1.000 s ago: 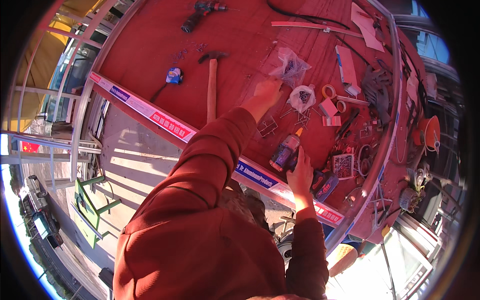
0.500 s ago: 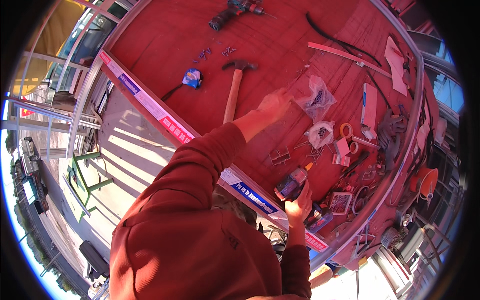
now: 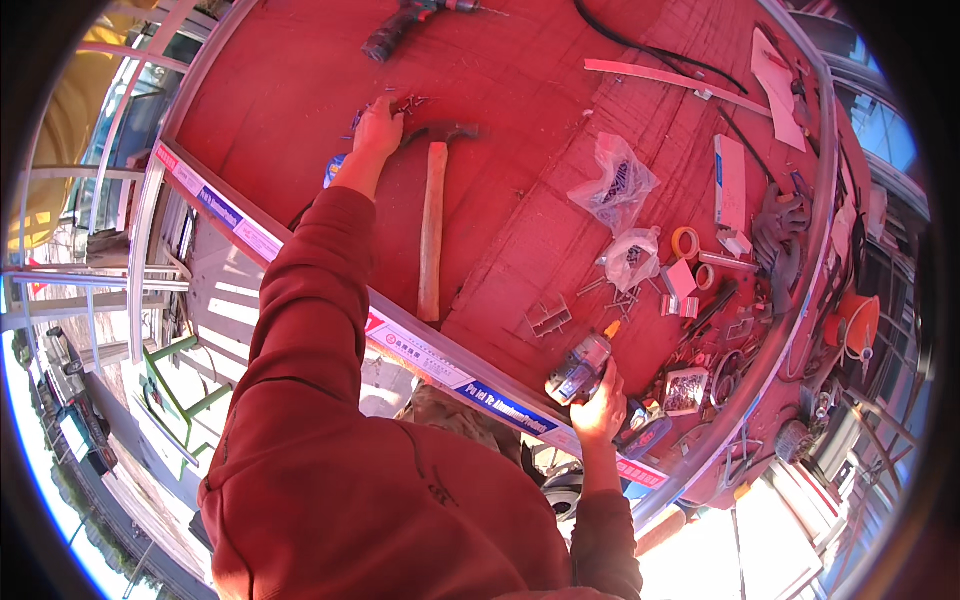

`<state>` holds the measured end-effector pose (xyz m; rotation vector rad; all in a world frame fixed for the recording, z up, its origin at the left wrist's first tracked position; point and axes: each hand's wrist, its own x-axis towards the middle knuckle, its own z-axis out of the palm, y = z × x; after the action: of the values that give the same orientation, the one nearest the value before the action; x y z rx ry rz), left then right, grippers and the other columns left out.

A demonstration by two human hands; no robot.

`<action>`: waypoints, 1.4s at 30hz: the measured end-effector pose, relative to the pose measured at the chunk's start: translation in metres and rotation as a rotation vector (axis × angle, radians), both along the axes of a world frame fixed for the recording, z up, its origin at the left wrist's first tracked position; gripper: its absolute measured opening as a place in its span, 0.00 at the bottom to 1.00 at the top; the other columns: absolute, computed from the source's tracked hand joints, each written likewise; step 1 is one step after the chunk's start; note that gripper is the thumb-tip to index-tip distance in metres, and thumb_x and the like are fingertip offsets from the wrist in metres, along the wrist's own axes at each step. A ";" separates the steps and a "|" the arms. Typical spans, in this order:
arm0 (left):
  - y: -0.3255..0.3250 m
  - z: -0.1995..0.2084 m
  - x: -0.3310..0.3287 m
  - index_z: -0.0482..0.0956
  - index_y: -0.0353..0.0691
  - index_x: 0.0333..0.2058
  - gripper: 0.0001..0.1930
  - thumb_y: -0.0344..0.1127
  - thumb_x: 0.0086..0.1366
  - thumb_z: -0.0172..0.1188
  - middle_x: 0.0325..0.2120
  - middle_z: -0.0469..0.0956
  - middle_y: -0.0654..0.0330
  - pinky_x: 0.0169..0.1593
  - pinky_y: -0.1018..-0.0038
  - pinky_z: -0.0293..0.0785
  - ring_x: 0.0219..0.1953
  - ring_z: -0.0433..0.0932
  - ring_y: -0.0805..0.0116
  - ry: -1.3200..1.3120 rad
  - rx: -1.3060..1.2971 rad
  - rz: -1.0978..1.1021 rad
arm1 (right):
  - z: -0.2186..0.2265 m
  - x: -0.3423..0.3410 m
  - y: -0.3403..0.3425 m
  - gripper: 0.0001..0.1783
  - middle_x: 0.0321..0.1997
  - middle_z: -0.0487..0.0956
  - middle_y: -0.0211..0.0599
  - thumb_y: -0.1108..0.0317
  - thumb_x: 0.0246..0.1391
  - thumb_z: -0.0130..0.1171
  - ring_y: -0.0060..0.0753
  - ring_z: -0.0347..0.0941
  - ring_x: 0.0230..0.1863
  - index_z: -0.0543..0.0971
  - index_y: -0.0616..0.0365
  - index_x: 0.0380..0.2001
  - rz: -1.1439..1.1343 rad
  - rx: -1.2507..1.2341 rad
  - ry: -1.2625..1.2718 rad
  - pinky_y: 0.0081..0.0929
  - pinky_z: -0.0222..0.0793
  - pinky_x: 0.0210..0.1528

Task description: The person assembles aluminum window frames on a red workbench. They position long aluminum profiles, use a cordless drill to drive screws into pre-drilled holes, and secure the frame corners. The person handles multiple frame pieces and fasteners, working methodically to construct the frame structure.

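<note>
My left hand (image 3: 379,128) is down at the far left of the red tabletop (image 3: 500,240), among small loose screws (image 3: 413,102). Its fingers are bunched together, and what they hold, if anything, is hidden. Just beside it lies a hammer (image 3: 432,235) with a wooden handle. A blue and white tape measure (image 3: 334,168) is partly covered by my left wrist. At the near edge, my right hand (image 3: 600,408) is closed round a cordless drill (image 3: 580,370), whose yellow tip points away from me.
Another cordless drill (image 3: 395,30) lies at the far edge. Right of centre are a plastic bag of screws (image 3: 618,183), a second bag (image 3: 632,257), tape rolls (image 3: 685,241), a long box (image 3: 731,185) and grey gloves (image 3: 778,225). A metal rail (image 3: 800,290) borders the table.
My left hand has moved left, from beside the plastic bag past the hammer to the loose screws. The right hand keeps its hold on the drill; the view has shifted slightly.
</note>
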<state>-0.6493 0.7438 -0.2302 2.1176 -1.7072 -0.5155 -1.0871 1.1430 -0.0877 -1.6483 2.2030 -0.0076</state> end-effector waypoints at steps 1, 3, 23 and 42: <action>-0.002 0.005 -0.007 0.78 0.41 0.50 0.18 0.40 0.64 0.60 0.45 0.81 0.46 0.55 0.57 0.74 0.51 0.78 0.46 0.005 -0.003 -0.035 | 0.000 0.002 -0.001 0.55 0.55 0.75 0.47 0.73 0.30 0.71 0.54 0.75 0.52 0.60 0.54 0.67 -0.033 0.052 -0.011 0.48 0.70 0.52; -0.005 -0.019 0.017 0.82 0.41 0.44 0.13 0.40 0.64 0.61 0.42 0.82 0.46 0.49 0.56 0.76 0.46 0.81 0.45 -0.031 -0.137 -0.099 | 0.001 -0.005 -0.005 0.54 0.54 0.76 0.44 0.73 0.31 0.70 0.52 0.75 0.52 0.60 0.54 0.66 -0.018 0.033 -0.031 0.46 0.70 0.52; 0.246 0.154 -0.393 0.77 0.35 0.30 0.17 0.43 0.73 0.55 0.20 0.71 0.68 0.30 0.76 0.65 0.25 0.66 0.80 0.803 0.432 -0.961 | 0.062 -0.043 0.055 0.37 0.63 0.69 0.43 0.74 0.38 0.64 0.52 0.65 0.63 0.73 0.56 0.58 -0.334 -0.490 -0.255 0.45 0.60 0.64; 0.453 0.189 -0.717 0.80 0.39 0.45 0.17 0.37 0.58 0.70 0.46 0.80 0.52 0.54 0.62 0.73 0.50 0.78 0.53 0.647 -0.175 -1.450 | 0.058 -0.230 0.399 0.48 0.60 0.74 0.57 0.48 0.46 0.70 0.51 0.72 0.60 0.67 0.66 0.65 -1.028 -0.089 -0.566 0.40 0.68 0.59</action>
<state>-1.3661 1.1964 -0.0415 0.1705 -2.3802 -1.1432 -1.3175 1.5424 -0.0301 -0.3001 2.3021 -0.7426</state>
